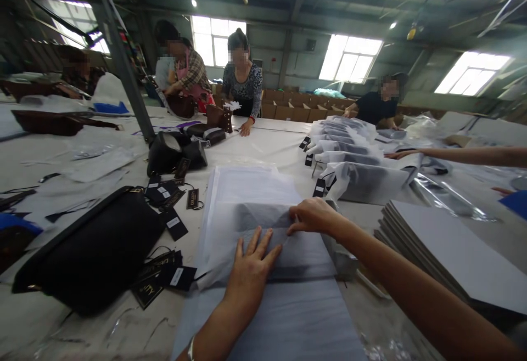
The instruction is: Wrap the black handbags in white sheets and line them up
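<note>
Before me on the table lies a dark item wrapped in thin white tissue paper [263,215]; the item itself is mostly hidden under the sheet. My left hand [252,265] rests flat on the wrapping with its fingers spread. At the right side of the bundle, my right hand [315,218] pinches an edge of the tissue paper. Beneath the bundle is a stack of white paper sheets [304,317]. A black tag [181,277] on a cord sticks out at the bundle's left. Close by on the left lies a black handbag [94,246].
Several tissue-wrapped bags [370,182] stand in a row at the right, with a co-worker's arm [465,156] reaching toward them. A stack of grey-white boards [457,246] is at right. More black bags [164,152] and a metal post [123,59] stand at left. Co-workers work across the table.
</note>
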`<state>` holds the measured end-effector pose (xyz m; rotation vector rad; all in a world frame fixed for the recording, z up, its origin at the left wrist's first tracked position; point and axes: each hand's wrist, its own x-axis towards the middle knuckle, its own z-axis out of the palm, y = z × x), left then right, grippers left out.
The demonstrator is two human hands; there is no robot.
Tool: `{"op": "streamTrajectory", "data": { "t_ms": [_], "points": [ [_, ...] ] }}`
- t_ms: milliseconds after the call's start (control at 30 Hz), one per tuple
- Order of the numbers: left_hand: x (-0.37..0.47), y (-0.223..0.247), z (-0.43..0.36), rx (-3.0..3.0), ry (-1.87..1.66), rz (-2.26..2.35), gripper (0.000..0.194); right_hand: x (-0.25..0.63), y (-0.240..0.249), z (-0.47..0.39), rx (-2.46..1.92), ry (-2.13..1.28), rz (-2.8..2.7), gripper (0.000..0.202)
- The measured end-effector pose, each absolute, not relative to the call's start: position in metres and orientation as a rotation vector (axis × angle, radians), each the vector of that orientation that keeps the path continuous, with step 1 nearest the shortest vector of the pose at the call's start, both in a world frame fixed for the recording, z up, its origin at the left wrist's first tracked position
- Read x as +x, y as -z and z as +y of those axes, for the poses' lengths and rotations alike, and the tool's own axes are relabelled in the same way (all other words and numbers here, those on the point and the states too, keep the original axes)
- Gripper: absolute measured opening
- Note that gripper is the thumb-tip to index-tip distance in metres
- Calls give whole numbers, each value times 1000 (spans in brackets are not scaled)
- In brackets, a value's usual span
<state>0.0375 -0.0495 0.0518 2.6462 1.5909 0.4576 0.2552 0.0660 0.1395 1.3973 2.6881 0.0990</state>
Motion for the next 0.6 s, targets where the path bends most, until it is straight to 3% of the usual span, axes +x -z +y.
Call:
{"op": "streamTrajectory", "data": {
  "t_ms": [167, 333, 600],
  "points": [
    [37, -56, -50, 2628, -413, 1585, 49, 295, -132, 64, 1889, -318, 2527, 29],
    [37, -54, -51, 2624, -460, 1576, 47, 351, -109, 9, 2364, -296, 2474, 33],
    [37, -57, -53, 2641, -453, 1585, 47, 375, -60, -52, 3029, 923, 2244, 44]
  ]
}}
